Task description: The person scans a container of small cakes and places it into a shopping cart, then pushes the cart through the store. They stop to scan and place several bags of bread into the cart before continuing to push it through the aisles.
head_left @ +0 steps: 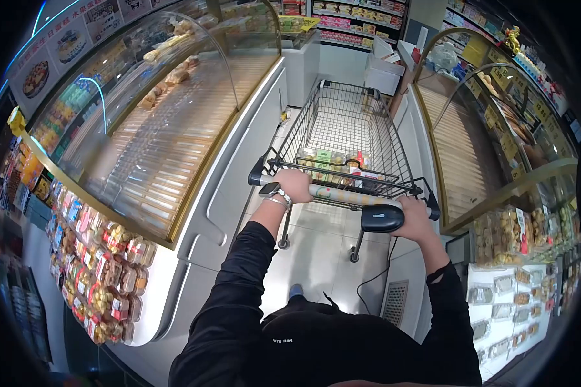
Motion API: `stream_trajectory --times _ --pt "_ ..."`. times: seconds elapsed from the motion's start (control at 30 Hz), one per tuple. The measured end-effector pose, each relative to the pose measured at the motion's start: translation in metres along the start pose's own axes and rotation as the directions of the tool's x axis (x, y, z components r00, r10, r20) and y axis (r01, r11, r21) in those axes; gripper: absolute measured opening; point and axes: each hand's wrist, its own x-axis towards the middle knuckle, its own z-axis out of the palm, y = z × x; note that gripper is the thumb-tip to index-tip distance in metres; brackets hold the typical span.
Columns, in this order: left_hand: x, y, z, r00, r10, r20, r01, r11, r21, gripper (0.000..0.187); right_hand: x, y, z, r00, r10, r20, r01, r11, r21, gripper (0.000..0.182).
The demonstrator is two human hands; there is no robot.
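A wire shopping cart (342,122) stands in front of me in a narrow aisle. My left hand (294,186) is wrapped round the left part of its handlebar (342,194); a smartwatch (274,188) and a bracelet are on that wrist. My right hand (414,220) closes round the right end of the same bar. Beside it sits a rounded black device (382,218); how it is attached is hidden. Clear packs of food (326,160) lie in the near end of the basket, partly behind the wires.
Glass bakery cases line the left (174,122) and right (465,135) sides. Boxed snacks (103,271) are stacked at the left case's end. White boxes (384,71) stand beyond the cart, before stocked shelves (355,19). A black cable (369,279) hangs near a floor grate (395,301).
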Motion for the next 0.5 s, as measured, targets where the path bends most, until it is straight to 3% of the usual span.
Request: stream_trajectory --times 0.4,0.5 --pt "-0.203 0.058 0.018 1.0 -0.022 -0.017 0.022 0.999 0.03 0.027 -0.182 -0.102 -0.027 1.0 -0.002 -0.009 0.002 1.0 0.003 0.062" --pt "-0.254 0.071 0.018 1.0 -0.008 -0.005 0.008 0.999 0.039 0.028 -0.223 -0.128 -0.038 0.998 -0.012 0.064 0.012 1.0 0.001 0.057"
